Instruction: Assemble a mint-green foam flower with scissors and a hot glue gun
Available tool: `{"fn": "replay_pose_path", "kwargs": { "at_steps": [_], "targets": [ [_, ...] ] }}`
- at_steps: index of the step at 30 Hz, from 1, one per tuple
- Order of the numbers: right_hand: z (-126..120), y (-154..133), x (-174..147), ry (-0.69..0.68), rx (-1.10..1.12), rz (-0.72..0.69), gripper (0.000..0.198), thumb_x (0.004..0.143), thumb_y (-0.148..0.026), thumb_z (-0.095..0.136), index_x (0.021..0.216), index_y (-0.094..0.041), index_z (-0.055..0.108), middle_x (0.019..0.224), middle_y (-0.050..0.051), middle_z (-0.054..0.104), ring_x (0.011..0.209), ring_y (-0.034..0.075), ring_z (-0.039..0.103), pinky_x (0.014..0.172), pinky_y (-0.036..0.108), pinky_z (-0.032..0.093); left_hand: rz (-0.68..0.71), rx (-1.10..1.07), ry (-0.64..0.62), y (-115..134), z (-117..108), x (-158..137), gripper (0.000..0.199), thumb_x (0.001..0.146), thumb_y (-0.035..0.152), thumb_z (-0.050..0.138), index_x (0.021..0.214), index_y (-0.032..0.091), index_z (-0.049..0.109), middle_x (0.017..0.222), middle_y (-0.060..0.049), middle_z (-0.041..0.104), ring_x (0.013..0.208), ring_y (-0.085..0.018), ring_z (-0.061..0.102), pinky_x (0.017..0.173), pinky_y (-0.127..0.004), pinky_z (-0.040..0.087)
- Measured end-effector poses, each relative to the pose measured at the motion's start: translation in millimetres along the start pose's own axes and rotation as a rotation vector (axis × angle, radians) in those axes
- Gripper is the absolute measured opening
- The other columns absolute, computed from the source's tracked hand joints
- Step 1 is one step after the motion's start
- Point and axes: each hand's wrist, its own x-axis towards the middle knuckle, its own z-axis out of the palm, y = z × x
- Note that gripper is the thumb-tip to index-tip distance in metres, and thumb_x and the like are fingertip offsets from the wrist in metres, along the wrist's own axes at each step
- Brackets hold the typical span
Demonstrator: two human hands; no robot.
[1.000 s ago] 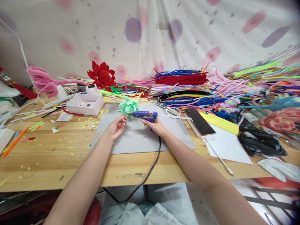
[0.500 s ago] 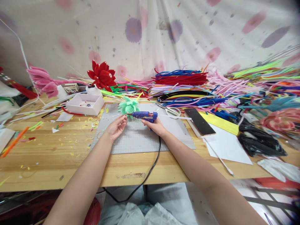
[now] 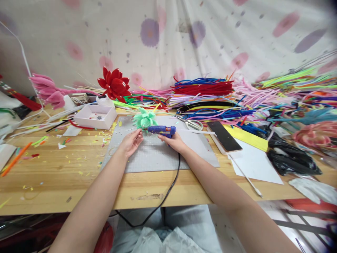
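My right hand [image 3: 173, 141] is wrapped round the handle of a blue hot glue gun [image 3: 161, 130], which points left with a white glue stick [image 3: 196, 131] out of its back. The gun's tip is at the fingertips of my left hand [image 3: 132, 142]. Those fingers are curled in a pinch; whatever sits between them is too small to make out. Just behind the tip a mint-green fuzzy flower [image 3: 144, 118] rests on the grey cutting mat [image 3: 147, 160]. From the gun a black cord [image 3: 172, 188] runs down over the table's front edge.
Scissors [image 3: 194, 124] and a phone [image 3: 224, 135] lie to the right, beside white paper [image 3: 259, 161]. At left stands a white box [image 3: 96, 117] with small bits inside. A red flower [image 3: 114, 84] and bundles of pipe cleaners [image 3: 202, 88] line the back.
The glue gun and my right hand have shifted very slightly left. My left hand keeps its pinch in nearly the same place, and the green flower has not visibly moved.
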Motion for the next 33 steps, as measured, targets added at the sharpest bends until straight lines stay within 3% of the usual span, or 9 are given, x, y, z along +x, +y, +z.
{"fn": "replay_pose_path", "kwargs": {
  "at_steps": [18, 33],
  "targets": [
    [2.8, 7.5, 3.3, 0.007, -0.02, -0.03, 0.042, 0.063, -0.051, 0.066, 0.085, -0.016, 0.065, 0.07, 0.0, 0.061, 0.063, 0.012, 0.054, 0.064, 0.027, 0.043, -0.005, 0.024, 0.03, -0.8, -1.5, 3.3, 0.02, 0.085, 0.008, 0.047, 0.068, 0.007, 0.057, 0.058, 0.0, 0.054, 0.047, -0.001, 0.051, 0.046, -0.007, 0.049],
    [4.1, 1.1, 2.2, 0.022, -0.046, 0.017, 0.044, 0.061, -0.052, 0.066, 0.085, -0.015, 0.064, 0.066, 0.0, 0.059, 0.067, 0.014, 0.055, 0.064, 0.027, 0.043, -0.019, 0.018, 0.031, -0.9, -1.8, 2.4, 0.018, 0.084, 0.009, 0.048, 0.069, 0.008, 0.057, 0.06, 0.0, 0.054, 0.047, -0.001, 0.051, 0.046, -0.007, 0.049]
  ]
}}
